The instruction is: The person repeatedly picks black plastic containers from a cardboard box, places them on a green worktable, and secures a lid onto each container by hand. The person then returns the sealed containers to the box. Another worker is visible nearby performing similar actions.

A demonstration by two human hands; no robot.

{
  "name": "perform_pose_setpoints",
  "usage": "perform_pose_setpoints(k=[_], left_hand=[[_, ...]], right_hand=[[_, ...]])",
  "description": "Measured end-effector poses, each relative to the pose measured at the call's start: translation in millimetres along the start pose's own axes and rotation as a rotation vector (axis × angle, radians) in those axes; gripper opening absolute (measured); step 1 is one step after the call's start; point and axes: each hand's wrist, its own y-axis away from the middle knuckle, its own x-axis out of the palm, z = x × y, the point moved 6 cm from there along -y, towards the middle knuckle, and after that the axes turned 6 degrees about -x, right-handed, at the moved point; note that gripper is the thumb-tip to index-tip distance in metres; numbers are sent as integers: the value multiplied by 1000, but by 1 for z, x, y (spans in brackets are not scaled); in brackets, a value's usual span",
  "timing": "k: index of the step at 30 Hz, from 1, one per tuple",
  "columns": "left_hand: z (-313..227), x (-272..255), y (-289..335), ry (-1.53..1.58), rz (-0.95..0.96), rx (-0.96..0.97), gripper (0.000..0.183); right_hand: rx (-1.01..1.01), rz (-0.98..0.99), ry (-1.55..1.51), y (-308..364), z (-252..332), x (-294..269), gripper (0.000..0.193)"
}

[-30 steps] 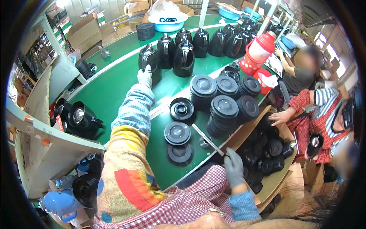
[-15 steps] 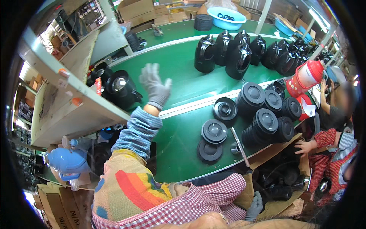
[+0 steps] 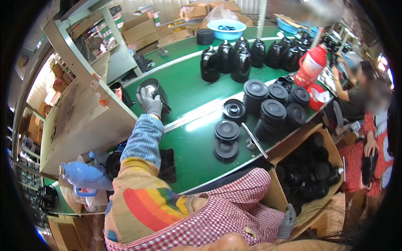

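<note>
My left hand (image 3: 150, 102), in a grey glove, reaches out at the left of the green belt (image 3: 188, 94). Its fingers are closed on the rim of a black jug (image 3: 157, 85), whose shiny metal inside faces up. At the lower right, my gloved right hand (image 3: 287, 221) rests low against an open cardboard box (image 3: 278, 190), fingers curled at its edge. Black parts (image 3: 312, 171) fill that box. Near the belt's front stand several stacks of round black lids (image 3: 273, 111), with a black ring-shaped part (image 3: 234, 109) beside them.
Several glossy black jugs (image 3: 210, 65) stand on the far belt. Behind them is a blue basin (image 3: 226, 29). A red flask (image 3: 310, 65) stands at right, a blue flask (image 3: 86, 175) at left. A metal post (image 3: 100, 79) and shelf flank my left arm. Co-workers sit at right.
My left hand was spread above the belt; now it has moved left and closed on the black jug's rim. My right hand stays beside the box. The view has shifted.
</note>
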Motion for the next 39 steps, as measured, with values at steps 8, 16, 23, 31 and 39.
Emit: perform_pose_setpoints(k=[8,16,23,31,39], left_hand=[[-205,-92,190,830,567,854,28],[-292,-124,427,1192,1566,1571,28],[-215,-69,535,832,2325,1403,21],[-246,-57,549,946,2277,1369,21],[-291,29,501,1043,1873,387,32]], right_hand=[[-109,-111,38,29,75,-22,29],[-280,-59,-149,17,158,-26,48],[-130,197,-37,59,69,35,54],[37,-152,75,-56,-41,-19,48],[773,108,549,-195,-174,19,94]])
